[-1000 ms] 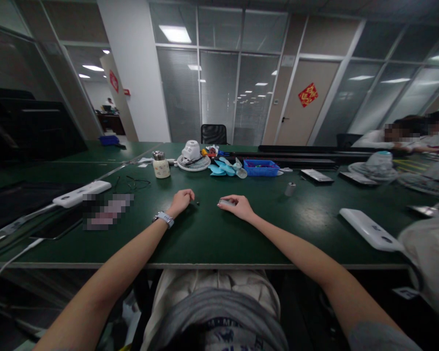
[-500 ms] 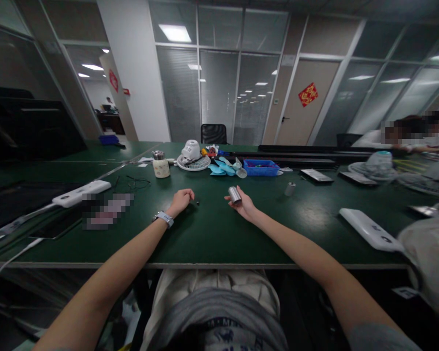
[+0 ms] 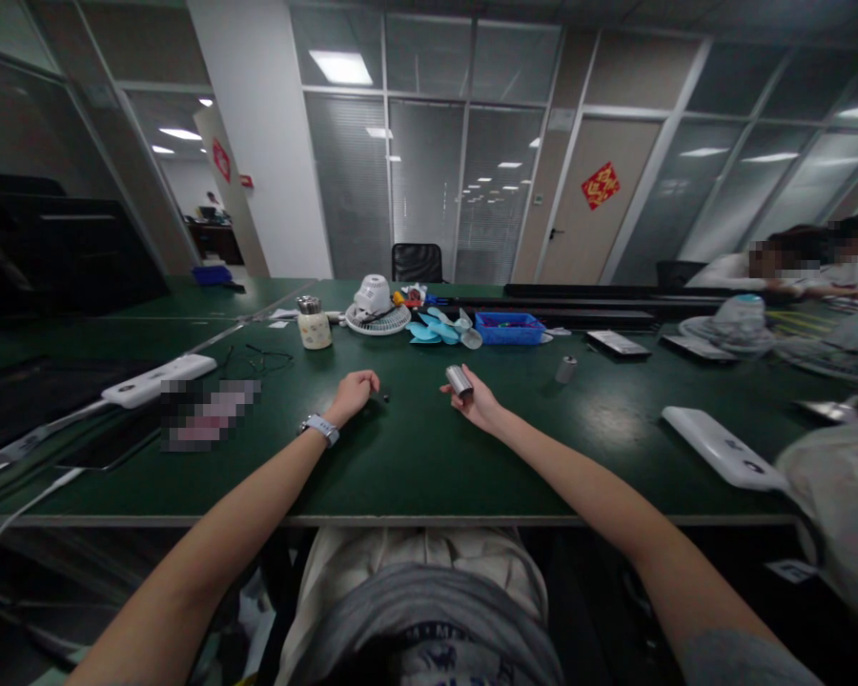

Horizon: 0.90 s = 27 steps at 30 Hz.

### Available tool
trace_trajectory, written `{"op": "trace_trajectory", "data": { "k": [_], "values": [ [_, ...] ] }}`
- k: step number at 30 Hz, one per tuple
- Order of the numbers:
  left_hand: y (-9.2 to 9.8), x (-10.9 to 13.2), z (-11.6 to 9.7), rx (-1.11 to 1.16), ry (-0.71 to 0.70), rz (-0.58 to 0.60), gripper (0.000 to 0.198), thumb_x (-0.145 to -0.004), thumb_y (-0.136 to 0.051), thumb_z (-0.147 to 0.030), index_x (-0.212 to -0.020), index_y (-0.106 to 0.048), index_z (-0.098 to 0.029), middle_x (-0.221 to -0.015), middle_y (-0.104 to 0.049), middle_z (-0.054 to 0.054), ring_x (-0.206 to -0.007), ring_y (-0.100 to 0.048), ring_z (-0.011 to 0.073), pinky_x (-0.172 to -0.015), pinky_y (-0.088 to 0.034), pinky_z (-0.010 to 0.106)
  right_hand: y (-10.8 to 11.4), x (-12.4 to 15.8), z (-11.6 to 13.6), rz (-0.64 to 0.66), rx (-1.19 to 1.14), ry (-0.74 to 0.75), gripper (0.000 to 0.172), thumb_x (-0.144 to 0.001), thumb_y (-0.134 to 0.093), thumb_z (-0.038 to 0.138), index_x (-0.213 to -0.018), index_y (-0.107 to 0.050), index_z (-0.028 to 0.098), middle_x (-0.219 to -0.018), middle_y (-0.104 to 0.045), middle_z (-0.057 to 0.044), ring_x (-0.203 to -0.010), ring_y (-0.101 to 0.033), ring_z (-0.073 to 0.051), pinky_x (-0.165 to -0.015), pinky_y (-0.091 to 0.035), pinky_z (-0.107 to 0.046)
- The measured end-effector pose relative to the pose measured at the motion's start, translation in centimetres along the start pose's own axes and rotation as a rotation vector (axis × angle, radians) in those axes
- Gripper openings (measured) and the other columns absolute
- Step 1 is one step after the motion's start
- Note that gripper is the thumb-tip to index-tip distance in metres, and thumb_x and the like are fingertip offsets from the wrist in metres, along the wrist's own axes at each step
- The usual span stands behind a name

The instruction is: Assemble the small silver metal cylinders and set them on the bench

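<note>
My right hand (image 3: 480, 402) holds a shiny silver metal cylinder (image 3: 459, 381), tilted, above the green table; its fingers and thumb are around it. My left hand (image 3: 354, 395), with a watch (image 3: 319, 429) on the wrist, rests on the table with its fingers curled closed. What is inside those fingers, if anything, is hidden. A tiny dark piece (image 3: 385, 398) lies on the table just right of the left fingertips, too small to name. Another small metal cylinder (image 3: 565, 370) stands on the table to the right of my right hand.
Along the back are a cream jar (image 3: 315, 330), a white fan part (image 3: 377, 322), light-blue fan blades (image 3: 436, 329) and a blue tray (image 3: 509, 330). White power strips lie left (image 3: 161, 379) and right (image 3: 722, 448). Other people (image 3: 793, 257) sit at far right.
</note>
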<state>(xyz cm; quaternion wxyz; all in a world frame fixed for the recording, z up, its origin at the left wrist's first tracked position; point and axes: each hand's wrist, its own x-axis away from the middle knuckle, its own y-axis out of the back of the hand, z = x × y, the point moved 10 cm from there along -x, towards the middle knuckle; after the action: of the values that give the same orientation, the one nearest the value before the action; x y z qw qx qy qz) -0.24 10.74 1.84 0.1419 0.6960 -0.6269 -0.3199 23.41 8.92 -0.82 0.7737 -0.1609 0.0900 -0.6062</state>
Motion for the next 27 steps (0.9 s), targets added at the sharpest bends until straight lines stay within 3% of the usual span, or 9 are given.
{"op": "trace_trajectory", "data": {
  "k": [4,8,18,27],
  "values": [
    [0.09,0.06,0.01,-0.012,-0.001,-0.007,0.022,-0.067,-0.036,-0.019,-0.06,-0.057,-0.019,-0.055,-0.055,-0.001,-0.058,-0.05,0.0153,-0.059,-0.035,0.026,-0.14,0.17,-0.08,0.014,-0.077,-0.019,0.028,-0.097,-0.033,0.043,-0.09,-0.048,0.021,-0.066,-0.066,-0.002,-0.036,-0.036,-0.008,-0.036,-0.031,-0.02],
    [-0.04,-0.03,0.2,-0.008,-0.006,-0.003,0.022,-0.067,-0.036,-0.02,-0.06,-0.057,-0.019,-0.055,-0.055,-0.001,-0.058,-0.05,0.0154,-0.059,-0.034,0.026,-0.02,0.12,-0.16,-0.003,-0.107,-0.025,0.026,-0.097,-0.036,0.044,-0.093,-0.048,0.022,-0.072,-0.069,-0.003,-0.037,-0.037,-0.008,-0.036,-0.033,-0.02],
    [-0.16,-0.22,0.27,-0.006,-0.011,-0.002,0.021,-0.066,-0.036,-0.02,-0.06,-0.056,-0.019,-0.053,-0.052,-0.001,-0.055,-0.048,0.0147,-0.057,-0.033,0.025,0.03,0.17,-0.16,-0.061,-0.138,-0.019,0.015,-0.096,-0.046,0.031,-0.097,-0.055,0.019,-0.088,-0.071,-0.005,-0.06,-0.061,-0.009,-0.056,-0.05,-0.019],
    [-0.16,-0.16,0.2,0.003,-0.018,0.001,0.022,-0.067,-0.036,-0.02,-0.06,-0.056,-0.019,-0.054,-0.052,-0.001,-0.055,-0.048,0.0143,-0.058,-0.034,0.025,-0.27,0.22,-0.1,-0.038,-0.052,0.006,0.012,-0.092,-0.053,0.024,-0.102,-0.056,0.017,-0.1,-0.07,-0.007,-0.069,-0.065,-0.012,-0.059,-0.05,-0.023]
  ]
}}
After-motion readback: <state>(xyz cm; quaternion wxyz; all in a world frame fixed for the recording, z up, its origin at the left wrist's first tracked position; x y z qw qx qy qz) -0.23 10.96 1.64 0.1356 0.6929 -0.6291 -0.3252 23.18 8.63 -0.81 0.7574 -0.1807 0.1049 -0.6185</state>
